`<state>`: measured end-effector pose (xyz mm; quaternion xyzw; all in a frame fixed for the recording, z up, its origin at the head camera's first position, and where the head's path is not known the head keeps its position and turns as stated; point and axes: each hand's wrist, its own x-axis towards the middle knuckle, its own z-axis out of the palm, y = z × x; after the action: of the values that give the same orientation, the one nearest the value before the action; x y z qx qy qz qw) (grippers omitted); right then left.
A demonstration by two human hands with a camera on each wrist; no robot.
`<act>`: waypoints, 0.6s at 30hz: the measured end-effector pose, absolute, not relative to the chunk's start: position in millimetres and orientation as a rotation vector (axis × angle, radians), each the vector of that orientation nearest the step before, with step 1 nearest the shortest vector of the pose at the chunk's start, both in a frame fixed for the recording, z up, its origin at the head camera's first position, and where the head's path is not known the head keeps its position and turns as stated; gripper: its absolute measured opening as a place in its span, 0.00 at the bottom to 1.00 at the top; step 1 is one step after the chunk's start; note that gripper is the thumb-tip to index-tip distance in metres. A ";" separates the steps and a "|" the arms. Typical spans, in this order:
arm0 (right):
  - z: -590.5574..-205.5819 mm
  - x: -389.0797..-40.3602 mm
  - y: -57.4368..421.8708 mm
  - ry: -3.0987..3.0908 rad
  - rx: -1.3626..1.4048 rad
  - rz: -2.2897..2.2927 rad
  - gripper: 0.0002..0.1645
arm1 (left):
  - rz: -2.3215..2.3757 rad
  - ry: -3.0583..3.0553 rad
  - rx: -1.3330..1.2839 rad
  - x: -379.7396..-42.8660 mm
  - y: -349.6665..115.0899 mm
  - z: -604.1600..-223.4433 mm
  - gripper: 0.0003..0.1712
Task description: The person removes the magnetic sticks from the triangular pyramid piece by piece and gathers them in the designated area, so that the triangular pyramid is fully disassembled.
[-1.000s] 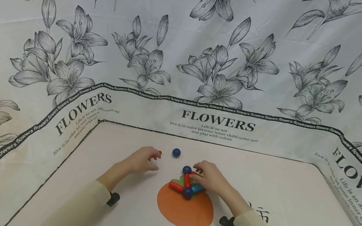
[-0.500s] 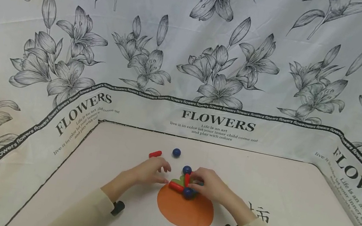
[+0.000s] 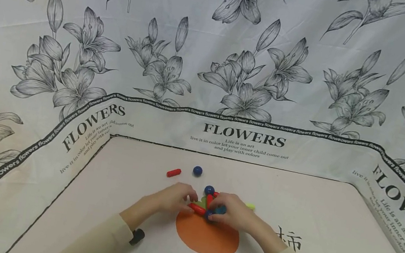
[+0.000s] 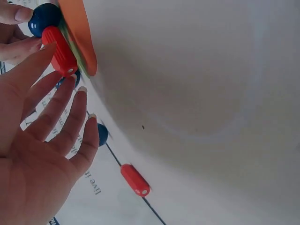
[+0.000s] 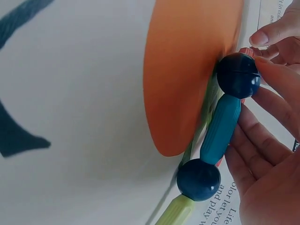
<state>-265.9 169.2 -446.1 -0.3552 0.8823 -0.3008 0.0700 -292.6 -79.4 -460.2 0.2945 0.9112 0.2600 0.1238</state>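
My left hand [image 3: 174, 198] pinches a red rod [image 4: 61, 54] at the left of a joined toy structure, thumb and fingertips on its sides. A blue ball [image 5: 236, 70] joins that rod, and my right hand [image 3: 233, 211] holds this ball between thumb and finger. From the ball a teal rod [image 5: 220, 131] runs along the right fingers to another blue ball [image 5: 199, 180], with a yellow-green rod [image 5: 176, 211] beyond it. In the head view a further red rod [image 3: 209, 201] leads up to a blue ball [image 3: 209, 190]. The right hand partly covers the structure.
A loose red rod [image 3: 174, 173] and a loose blue ball [image 3: 197, 171] lie behind the hands. Beneath the structure, the pale tablecloth [image 3: 134, 155] carries a printed orange fruit [image 3: 207, 235]. Flower-printed cloth [image 3: 249, 81] rises at the back.
My left hand has left the loose red rod and moved right and nearer, onto the structure's red rod. The right hand has shifted down to the blue ball.
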 end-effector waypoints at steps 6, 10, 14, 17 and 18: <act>-448.9 -267.6 169.5 2.644 -1.075 -0.906 0.11 | 0.774 2.628 0.846 -291.9 -75.4 -462.8 0.14; -451.1 -268.7 169.6 2.640 -1.087 -0.920 0.11 | 0.768 2.625 0.822 -292.5 -73.4 -464.4 0.12; -452.2 -269.1 170.3 2.640 -1.093 -0.927 0.11 | 0.752 2.624 0.806 -292.8 -72.2 -465.1 0.12; -452.6 -269.6 170.6 2.643 -1.089 -0.926 0.11 | 0.760 2.621 0.798 -293.1 -71.7 -465.2 0.12; -452.5 -269.8 170.5 2.644 -1.089 -0.925 0.11 | 0.766 2.619 0.793 -293.1 -71.5 -465.3 0.11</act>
<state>-269.8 170.5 -452.5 -0.3616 0.8776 -0.3072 0.0681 -293.1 -71.5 -465.3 0.2759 0.9114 0.2664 0.1494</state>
